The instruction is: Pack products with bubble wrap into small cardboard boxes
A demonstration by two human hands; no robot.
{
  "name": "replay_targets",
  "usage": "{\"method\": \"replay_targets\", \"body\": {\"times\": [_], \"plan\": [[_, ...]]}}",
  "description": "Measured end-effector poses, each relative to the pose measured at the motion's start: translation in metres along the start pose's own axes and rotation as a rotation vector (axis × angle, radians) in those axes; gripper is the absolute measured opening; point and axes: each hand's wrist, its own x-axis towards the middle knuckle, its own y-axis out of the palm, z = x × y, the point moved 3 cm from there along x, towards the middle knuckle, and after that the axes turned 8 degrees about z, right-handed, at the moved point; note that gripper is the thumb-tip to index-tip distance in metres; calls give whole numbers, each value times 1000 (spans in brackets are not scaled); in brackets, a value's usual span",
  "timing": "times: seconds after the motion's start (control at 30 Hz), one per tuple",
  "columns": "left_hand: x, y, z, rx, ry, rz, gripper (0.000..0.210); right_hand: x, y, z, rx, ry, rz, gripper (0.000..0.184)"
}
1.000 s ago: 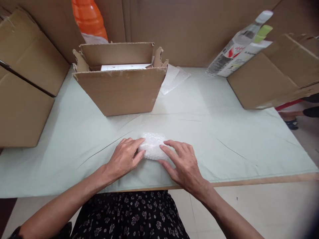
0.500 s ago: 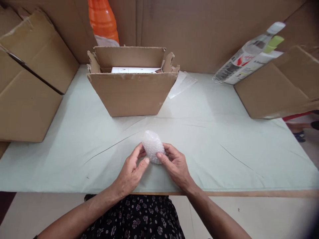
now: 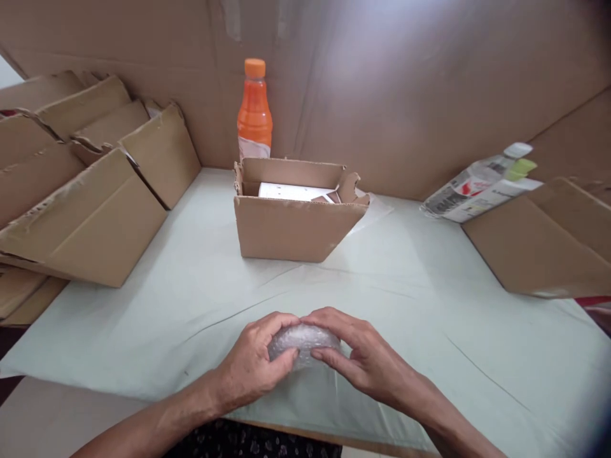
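A small bundle of clear bubble wrap (image 3: 305, 346) lies sideways near the table's front edge, held between both hands. My left hand (image 3: 260, 356) grips its left end, thumb in front and fingers over the top. At the right end my right hand (image 3: 351, 350) has the same hold, its thumb low on the near side. The fingertips of the two hands nearly meet above the wrap. What is inside the bundle cannot be made out. Beyond the hands stands an open cardboard box (image 3: 296, 229) with a white box (image 3: 291, 191) inside.
Several cardboard boxes (image 3: 90, 216) crowd the left side. Behind the middle box stands an orange bottle (image 3: 255, 114). At the right, a clear bottle (image 3: 472, 181) leans by another cardboard box (image 3: 548, 242). A plastic bag (image 3: 375, 210) lies behind the middle box. Cardboard panels wall the back.
The bubble-wrap bundle has turned from upright to lying sideways. Both hands have shifted from its sides to cover its top and ends. The camera view has tilted up and left.
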Motion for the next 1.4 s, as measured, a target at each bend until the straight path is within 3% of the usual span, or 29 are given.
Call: {"method": "replay_targets", "body": {"times": [0.1,0.2,0.27,0.33,0.4,0.5,0.63,0.8,0.9,1.07,1.23,1.4], "plan": [[12,-41,-16,187,197,-122,42,15,-37,21,-88,28,-134,24],[35,-94,-32,493,426,-413,48,38,-98,48,-231,11,-486,24],[57,-121,-34,653,496,-577,46,65,-135,60,-264,-41,-715,26],[79,-136,-28,730,506,-645,40,103,-156,61,-196,-88,-776,25],[94,-140,-19,738,492,-651,34,147,-162,50,-67,-81,-660,23],[98,-135,-9,715,495,-671,29,199,-154,28,38,57,-382,18],[91,-130,-5,693,505,-699,27,231,-146,33,-154,251,-139,8],[91,-133,-3,683,503,-680,30,258,-136,69,-454,398,-69,6],[92,-133,-1,660,519,-683,31,272,-127,77,-572,422,-9,4],[94,-131,1,622,545,-662,34,282,-124,87,-855,446,17,17],[94,-131,0,632,526,-675,34,287,-110,88,-873,463,133,26],[94,-130,2,608,554,-672,35,291,-109,80,-894,588,203,25]]}}
